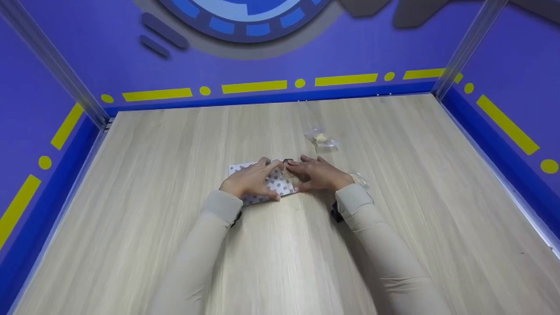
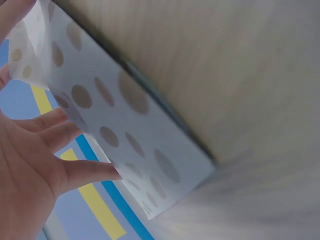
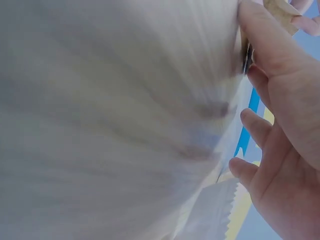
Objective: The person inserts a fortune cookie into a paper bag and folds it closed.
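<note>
A white sheet with grey-brown polka dots (image 1: 280, 183) lies on the table under both hands, its near edge close to the tabletop. My left hand (image 1: 253, 179) spans it, thumb toward the near edge and fingers toward the far edge. In the left wrist view, spread, fairly straight fingers touch the dotted sheet (image 2: 110, 120), and a lifted flap (image 2: 25, 55) shows between thumb and index finger. My right hand (image 1: 321, 173) rests at the sheet's right end, over a tan patch (image 1: 290, 176); a small dark brown piece (image 1: 287, 161) shows by its fingertips. Its fingers look loosely bent in the right wrist view.
Beyond the right hand lies a clear plastic wrapper (image 1: 321, 139) with a pale yellowish thing in it. Another clear wrapper (image 1: 359, 179) shows partly behind the right wrist. Blue-purple walls (image 1: 249, 72) enclose the wooden table (image 1: 175, 144) at the back and sides.
</note>
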{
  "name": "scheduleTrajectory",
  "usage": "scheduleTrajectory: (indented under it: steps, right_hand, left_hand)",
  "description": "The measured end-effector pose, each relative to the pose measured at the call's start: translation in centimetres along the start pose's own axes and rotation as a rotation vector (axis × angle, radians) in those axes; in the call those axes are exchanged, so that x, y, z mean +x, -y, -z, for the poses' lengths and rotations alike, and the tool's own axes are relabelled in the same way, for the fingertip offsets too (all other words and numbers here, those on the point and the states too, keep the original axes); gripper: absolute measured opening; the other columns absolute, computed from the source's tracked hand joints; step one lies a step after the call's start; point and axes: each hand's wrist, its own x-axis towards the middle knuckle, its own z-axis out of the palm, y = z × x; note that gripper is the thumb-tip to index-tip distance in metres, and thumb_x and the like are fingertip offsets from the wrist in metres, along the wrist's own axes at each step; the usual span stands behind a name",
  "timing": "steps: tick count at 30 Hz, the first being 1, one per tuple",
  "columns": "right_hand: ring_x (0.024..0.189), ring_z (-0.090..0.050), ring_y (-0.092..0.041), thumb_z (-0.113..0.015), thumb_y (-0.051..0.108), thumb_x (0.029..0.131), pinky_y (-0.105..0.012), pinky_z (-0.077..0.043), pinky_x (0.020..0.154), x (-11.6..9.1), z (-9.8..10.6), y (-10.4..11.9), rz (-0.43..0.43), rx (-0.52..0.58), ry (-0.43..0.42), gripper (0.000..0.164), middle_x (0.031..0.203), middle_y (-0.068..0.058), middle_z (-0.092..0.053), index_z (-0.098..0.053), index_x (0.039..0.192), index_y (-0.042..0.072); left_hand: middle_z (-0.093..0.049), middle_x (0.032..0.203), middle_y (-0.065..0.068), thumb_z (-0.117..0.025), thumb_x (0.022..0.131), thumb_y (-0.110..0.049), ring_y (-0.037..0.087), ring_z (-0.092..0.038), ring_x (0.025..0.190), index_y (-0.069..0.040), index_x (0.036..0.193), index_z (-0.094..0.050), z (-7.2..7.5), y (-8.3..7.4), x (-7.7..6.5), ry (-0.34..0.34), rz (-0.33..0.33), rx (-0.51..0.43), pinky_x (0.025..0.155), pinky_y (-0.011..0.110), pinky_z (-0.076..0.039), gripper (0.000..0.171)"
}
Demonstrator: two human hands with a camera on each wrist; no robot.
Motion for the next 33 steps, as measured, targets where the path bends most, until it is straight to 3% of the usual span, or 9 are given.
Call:
scheduleTrajectory:
  steps: [7,14,21,28,33]
  right_hand:
    - [0.146,-0.019,-0.035,-0.067,0.036,0.089,-0.064,-0.014,0.113,-0.13,0.17,0.02,0.02,0.013,-0.001,0.064,0.153,-0.003,-0.037,-0.042,0.146,0.02]
    - [0.146,-0.018,-0.036,-0.068,0.038,0.088,-0.063,-0.014,0.114,-0.03,0.0,-0.14,0.02,0.036,0.003,0.064,0.154,-0.002,-0.035,-0.043,0.145,0.02]
    - [0.147,-0.016,-0.036,-0.067,0.04,0.088,-0.063,-0.012,0.114,-0.08,-0.01,-0.14,0.017,0.047,0.008,0.069,0.156,0.0,-0.03,-0.038,0.147,0.02]
    - [0.146,-0.014,-0.039,-0.066,0.041,0.088,-0.066,-0.013,0.112,0.02,-0.14,-0.2,0.054,0.041,0.02,0.07,0.158,0.0,-0.025,-0.034,0.149,0.025]
    - [0.147,-0.012,-0.038,-0.065,0.042,0.089,-0.065,-0.012,0.113,-0.05,-0.05,-0.16,0.047,0.046,0.035,0.07,0.16,0.003,-0.022,-0.034,0.149,0.026]
  left_hand:
    - [-0.044,0.13,0.008,-0.078,0.07,-0.057,0.027,-0.055,0.105,-0.034,0.134,-0.039,0.02,0.06,0.02,-0.003,-0.006,-0.013,0.088,0.046,-0.051,0.078]
    - [-0.046,0.126,0.006,-0.081,0.069,-0.052,0.023,-0.053,0.104,-0.036,0.131,-0.041,0.22,-0.18,0.26,-0.002,0.015,-0.027,0.088,0.043,-0.05,0.076]
    - [-0.043,0.137,0.008,-0.079,0.07,-0.054,0.028,-0.049,0.122,-0.036,0.138,-0.039,0.23,-0.3,0.22,0.019,0.022,-0.008,0.097,0.048,-0.047,0.081]
    - [-0.021,0.158,0.011,-0.077,0.073,-0.056,0.035,-0.026,0.144,-0.049,0.145,-0.028,0.15,-0.32,0.07,0.069,0.055,0.007,0.104,0.058,-0.038,0.088]
    - [-0.016,0.16,0.01,-0.077,0.074,-0.054,0.034,-0.021,0.145,-0.052,0.145,-0.028,0.17,-0.46,0.07,0.083,0.054,-0.005,0.104,0.059,-0.037,0.086]
